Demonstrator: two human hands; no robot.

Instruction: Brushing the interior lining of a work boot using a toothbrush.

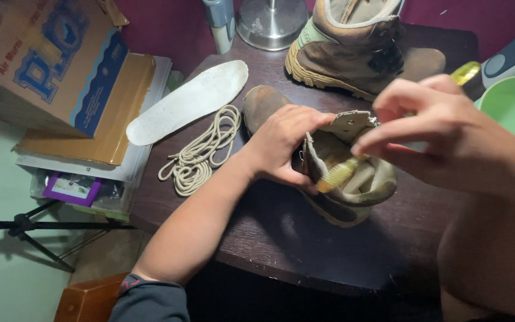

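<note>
Working at the dark wooden table (281, 238), we have two worn tan boots on it. Upright boot (353, 48) stands at the far edge. The boot lying on its side (335, 173) sits mid-table, laces out, collar toward us.

Left of the table: a cardboard box (49, 59) stacked on flat packages (108, 137). Far right: rim of a green bowl (514, 107). A metal lamp base (271, 24) is behind the table.

Our left hand (284, 143) wraps the side-lying boot at its collar, fingers closed around the upper, thumb underneath, pulling the opening wide.

Our right hand (442, 131) is closed around a yellow-green toothbrush (338, 174), fingers curled over the handle, index finger stretched along it. The bristle head is at the inner lining of the boot's collar, just beside the left thumb; the handle's translucent tip shows past the knuckles.

A white insole (189, 101) lies flat on the table left of the boot, not touching it. A loose bundle of beige laces (201, 152) lies just in front of the insole, near the left wrist.
</note>
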